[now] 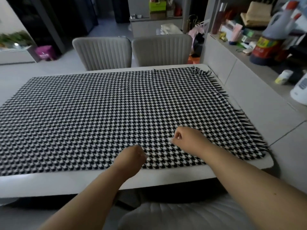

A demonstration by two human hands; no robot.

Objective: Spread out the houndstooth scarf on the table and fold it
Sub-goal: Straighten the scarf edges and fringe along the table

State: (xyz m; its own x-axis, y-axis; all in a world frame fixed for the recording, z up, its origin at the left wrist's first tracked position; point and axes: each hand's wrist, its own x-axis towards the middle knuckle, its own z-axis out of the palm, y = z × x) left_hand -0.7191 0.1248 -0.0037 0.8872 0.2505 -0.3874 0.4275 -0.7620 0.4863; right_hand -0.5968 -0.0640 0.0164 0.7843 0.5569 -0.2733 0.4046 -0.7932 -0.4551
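Dim dining room, grey floor, two ribbed grey chairs [132, 51] pushed in at the far side of a white worktop [166, 175], cluttered shelving [259, 32] beyond the right edge. Covering nearly the whole worktop: the houndstooth scarf [99, 110], spread flat, running out of view well left of both hands, with only a slight ridge near its far edge.

Nearest the body, left hand [132, 155] low over the scarf's near edge, fingers curled in; grip hidden behind the back of the hand, so cannot tell whether any cloth is pinched. Just to its right and a little farther in, right hand [186, 138] also over the cloth, thumb and fingertips drawn together, seemingly nipping a small bit of fabric, though too blurred to be sure. Farther right of that hand, the fringed end [249, 128] lying along the worktop's right side, tassels splayed outward.

Judged step: spreading essentially done, last smoothing or a first hold for the fold. Next move likely calls for a firm pinch on an edge or the fringed end with both hands, then carrying it across evenly so edges meet without dragging the rest askew.
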